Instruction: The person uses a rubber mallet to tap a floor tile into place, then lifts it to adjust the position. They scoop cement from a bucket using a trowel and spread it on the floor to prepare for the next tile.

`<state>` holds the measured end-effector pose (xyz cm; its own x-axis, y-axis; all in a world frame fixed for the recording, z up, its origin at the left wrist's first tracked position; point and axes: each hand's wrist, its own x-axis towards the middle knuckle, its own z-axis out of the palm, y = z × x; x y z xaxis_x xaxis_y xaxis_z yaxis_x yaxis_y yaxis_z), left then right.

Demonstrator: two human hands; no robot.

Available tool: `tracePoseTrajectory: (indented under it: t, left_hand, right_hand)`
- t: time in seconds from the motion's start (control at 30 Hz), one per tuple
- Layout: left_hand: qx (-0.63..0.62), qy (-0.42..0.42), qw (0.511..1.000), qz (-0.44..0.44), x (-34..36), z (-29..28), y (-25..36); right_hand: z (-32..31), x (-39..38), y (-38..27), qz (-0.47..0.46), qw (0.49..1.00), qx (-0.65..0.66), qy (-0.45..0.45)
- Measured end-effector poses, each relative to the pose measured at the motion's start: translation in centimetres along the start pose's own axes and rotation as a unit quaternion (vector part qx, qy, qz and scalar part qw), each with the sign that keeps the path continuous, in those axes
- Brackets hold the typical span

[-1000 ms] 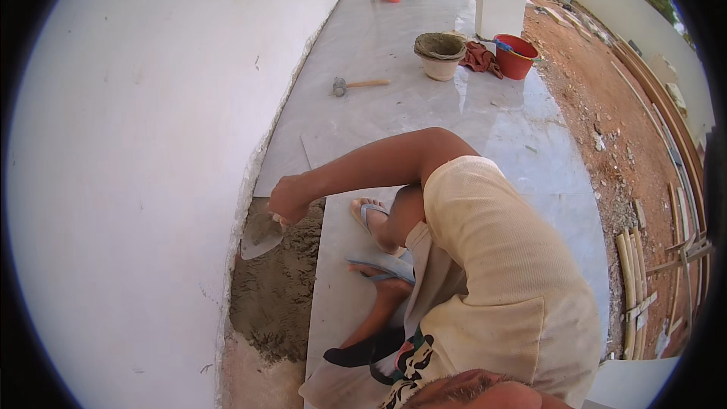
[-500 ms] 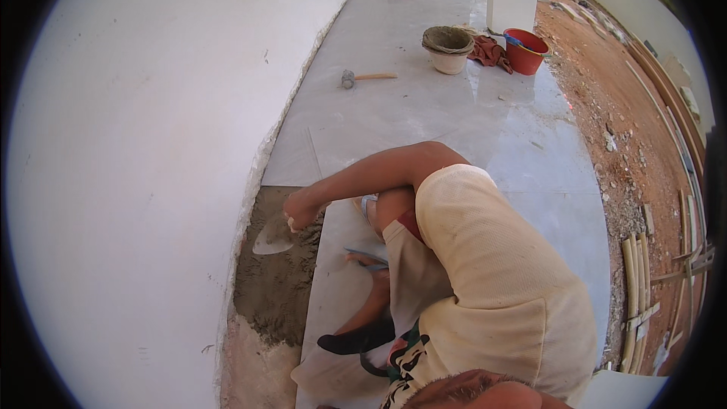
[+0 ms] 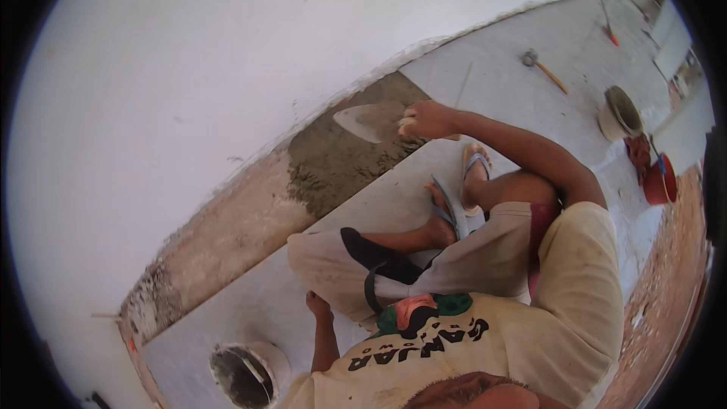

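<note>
My right hand (image 3: 425,120) is closed around a trowel (image 3: 359,123); its handle is mostly hidden in my fingers. The pale blade lies flat on wet grey mortar (image 3: 329,170), which fills part of the strip between the white wall and the laid floor tiles (image 3: 379,197). My left hand (image 3: 318,304) is low beside my bent knee, over the tiles. It looks small and its fingers cannot be made out. A bucket (image 3: 279,360) with grey mortar and a tool inside stands near that arm.
Bare rough ground (image 3: 235,235) continues the strip toward the lower left, along the white wall (image 3: 189,91). A wooden-handled mallet (image 3: 547,74), a pale bucket (image 3: 610,123), a brown cloth (image 3: 638,154) and a red bucket (image 3: 659,188) sit on the tiles at the right.
The view has swung left, so the scene appears rotated. My left hand and the mortar bucket have come into view. The trowel stays in my right hand on the mortar.
</note>
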<state>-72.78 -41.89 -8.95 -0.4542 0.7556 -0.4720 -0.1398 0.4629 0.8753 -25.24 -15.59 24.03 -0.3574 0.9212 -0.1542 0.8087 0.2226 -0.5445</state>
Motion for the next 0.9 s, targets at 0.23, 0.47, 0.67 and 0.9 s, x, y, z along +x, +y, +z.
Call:
tracePoseTrajectory:
  t: [0.23, 0.47, 0.67, 0.9]
  left_hand:
    - [-0.155, -0.085, 0.977, -0.118, -4.0, -1.6, -2.2]
    - [-0.269, -0.139, 0.94, -0.157, -9.2, 0.1, 0.5]
    - [-0.209, -0.218, 0.943, -0.141, -10.7, -1.3, 0.9]
    - [-0.119, -0.263, 0.955, -0.074, -12.3, -3.3, 1.3]
  right_hand:
    - [3.9, -0.8, -3.2, 0.049, 0.984, 0.164, -0.052]
    - [3.7, -1.1, -2.1, 0.076, 0.985, 0.127, -0.087]
    - [3.0, 0.0, -2.6, 0.072, 0.989, 0.098, -0.081]
    - [3.4, 0.5, -5.5, 0.047, 0.991, 0.097, -0.075]
